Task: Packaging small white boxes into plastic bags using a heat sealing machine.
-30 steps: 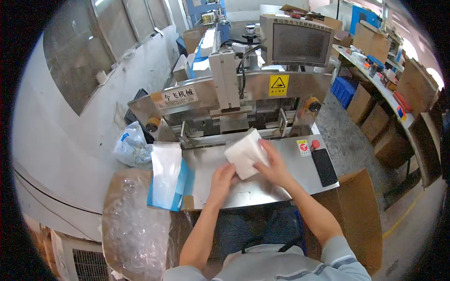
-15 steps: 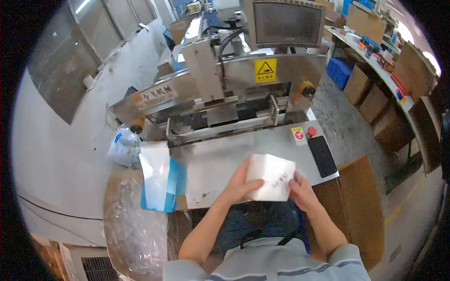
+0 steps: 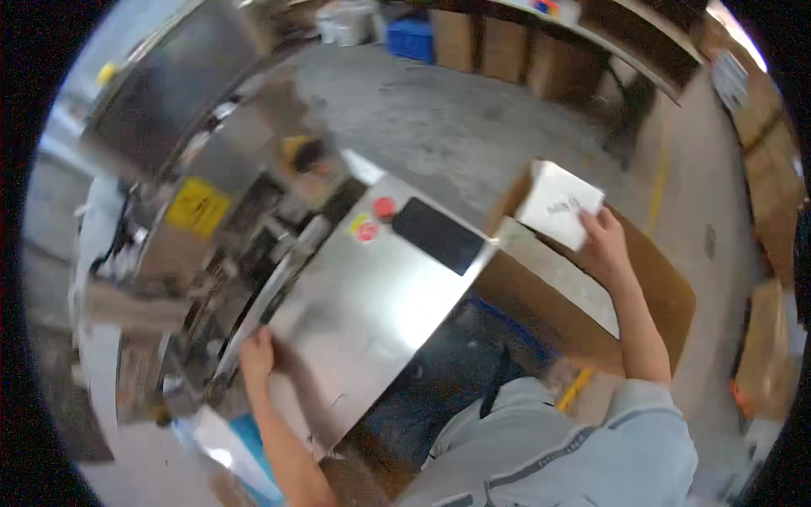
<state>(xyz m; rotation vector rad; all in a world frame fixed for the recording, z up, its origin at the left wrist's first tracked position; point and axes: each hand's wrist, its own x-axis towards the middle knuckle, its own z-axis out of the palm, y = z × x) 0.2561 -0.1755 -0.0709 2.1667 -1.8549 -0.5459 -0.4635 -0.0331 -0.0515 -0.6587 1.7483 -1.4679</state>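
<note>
We see a metal machine (image 3: pixel 245 245) filling the left half of the frame, much of it smeared by blur. Its steel tabletop (image 3: pixel 363 296) slants through the middle, with a bright glare toward its lower right edge. At the right of the frame we have an open cardboard carton (image 3: pixel 528 287), just beside the tabletop's corner, with a pale surface showing inside it that we cannot make out. A dark screen (image 3: pixel 173 89) leans across the upper left, and a blue box (image 3: pixel 251 439) shows at the lower left, partly behind the left forearm.

Next in size is the white packet (image 3: pixel 557 203), right of centre in the upper half of the frame, above the carton's opening. It looks squarish and flat-faced, with fairly straight edges; its face is a clean, bright white with small dark print near the middle, too blurred for us to read. We cannot judge its thickness. A black phone-like slab (image 3: pixel 439 235) lies on the tabletop to its left.

The right hand (image 3: pixel 606 245) grasps the packet at its lower right edge, with a digit over the printed face. The left hand (image 3: pixel 258 359) is at the tabletop's left edge, near the machine's rail; we cannot tell whether its fingers are loose or closed.

Smaller still, we find a yellow sticker (image 3: pixel 198 207) on the machine and a red button (image 3: pixel 384 207) beside the slab.
</note>
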